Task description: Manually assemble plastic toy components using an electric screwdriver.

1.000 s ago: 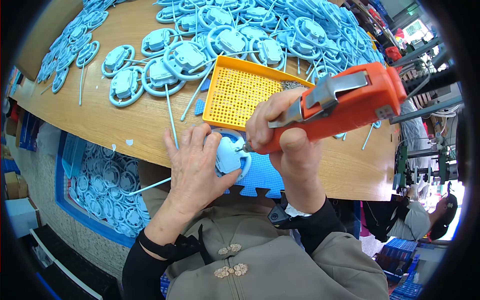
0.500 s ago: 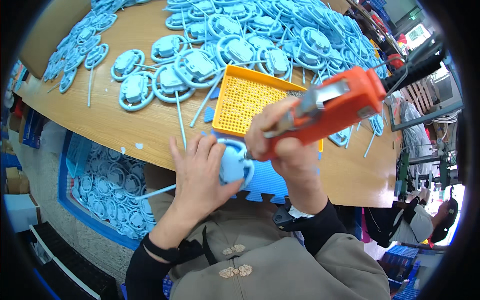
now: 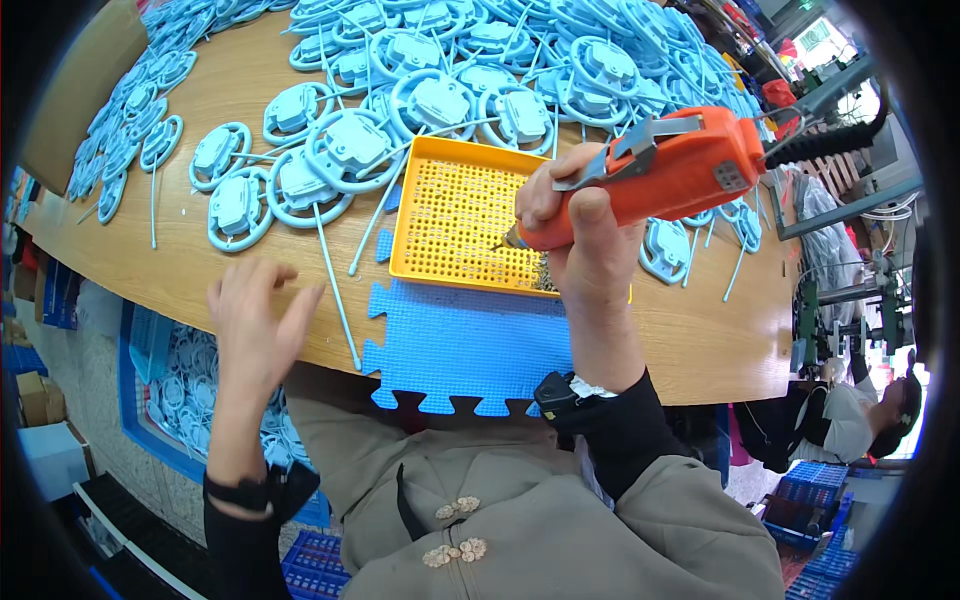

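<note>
My right hand (image 3: 585,225) is wrapped round an orange electric screwdriver (image 3: 675,170) with a black coiled cord. The driver's thin bit points left over a yellow perforated tray (image 3: 450,215), where small metal screws lie at the right end. My left hand (image 3: 255,320) hovers at the table's front edge, fingers apart and with nothing in it. Closest to it is a light-blue plastic ring-shaped part (image 3: 237,208) with a block in its middle. A blue foam mat (image 3: 470,345) with a jigsaw edge lies in front of the tray, bare on top.
Similar light-blue parts with thin stems form a large pile (image 3: 500,40) at the back, and more lie at the far left. Below the table edge at left stands a blue bin (image 3: 140,415) of such parts. Another person (image 3: 845,425) is at the far right.
My left hand has let go of the light-blue part and moved left; that part has left the mat. The screwdriver has lifted away and now sits over the yellow tray.
</note>
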A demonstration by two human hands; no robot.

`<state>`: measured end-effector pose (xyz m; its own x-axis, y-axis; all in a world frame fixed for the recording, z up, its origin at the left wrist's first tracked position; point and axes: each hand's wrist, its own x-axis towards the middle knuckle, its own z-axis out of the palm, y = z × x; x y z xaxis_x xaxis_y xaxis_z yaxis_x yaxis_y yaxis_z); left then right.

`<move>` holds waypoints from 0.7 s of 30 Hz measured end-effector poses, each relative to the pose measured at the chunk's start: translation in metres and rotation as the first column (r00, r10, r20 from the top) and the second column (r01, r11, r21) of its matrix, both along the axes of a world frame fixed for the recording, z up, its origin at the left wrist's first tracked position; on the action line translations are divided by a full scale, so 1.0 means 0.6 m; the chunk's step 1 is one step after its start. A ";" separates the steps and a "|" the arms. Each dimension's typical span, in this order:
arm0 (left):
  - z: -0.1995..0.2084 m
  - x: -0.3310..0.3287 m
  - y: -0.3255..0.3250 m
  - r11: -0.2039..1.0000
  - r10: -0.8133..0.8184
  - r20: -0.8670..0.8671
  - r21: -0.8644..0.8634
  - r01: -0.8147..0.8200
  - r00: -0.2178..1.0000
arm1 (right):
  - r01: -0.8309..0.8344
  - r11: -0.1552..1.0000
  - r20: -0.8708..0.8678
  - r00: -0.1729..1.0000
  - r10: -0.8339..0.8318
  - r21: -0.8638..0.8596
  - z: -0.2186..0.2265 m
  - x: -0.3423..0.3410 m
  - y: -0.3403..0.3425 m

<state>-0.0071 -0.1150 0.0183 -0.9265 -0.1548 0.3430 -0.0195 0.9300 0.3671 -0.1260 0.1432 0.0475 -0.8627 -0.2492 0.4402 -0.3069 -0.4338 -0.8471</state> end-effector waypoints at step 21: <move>0.004 0.125 0.052 0.915 -0.331 -0.139 0.196 0.354 0.933 | 0.061 0.997 -0.065 0.996 -0.064 -0.044 0.035 0.012 0.004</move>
